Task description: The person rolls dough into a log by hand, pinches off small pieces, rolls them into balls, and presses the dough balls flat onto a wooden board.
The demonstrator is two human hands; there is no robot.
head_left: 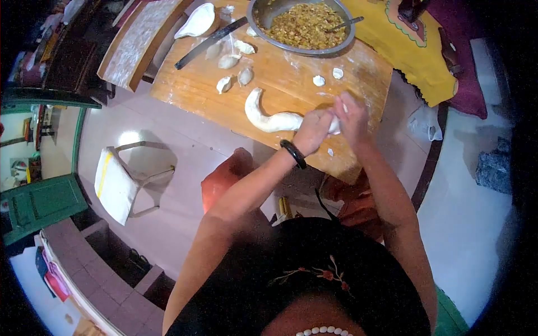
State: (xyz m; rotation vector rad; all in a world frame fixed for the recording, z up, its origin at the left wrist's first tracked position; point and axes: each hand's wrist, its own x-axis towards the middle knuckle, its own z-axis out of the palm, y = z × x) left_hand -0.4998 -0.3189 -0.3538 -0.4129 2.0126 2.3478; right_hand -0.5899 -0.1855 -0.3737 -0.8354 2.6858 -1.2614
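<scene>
A thick white dough rope (276, 121) curves across the floured wooden board (185, 84). My left hand (314, 132), below a dark bracelet, closes around the rope near its right end. Right beside it, my right hand (353, 116) has its fingers curled at that same end, and the dough shows between the two hands. Two small dough pieces (319, 80) lie just beyond my hands, and a little scrap (330, 152) sits nearer to me. Several shaped dumplings (228, 61) rest on the board's left part.
At the back, a metal bowl (259, 35) holds chopped filling and a spoon (348, 23). A long dark flat bar (210, 43) lies beside it, near a white scoop-shaped container (196, 21). A floured wooden tray (140, 42) is at the left. A white-seated chair (116, 185) stands on the floor.
</scene>
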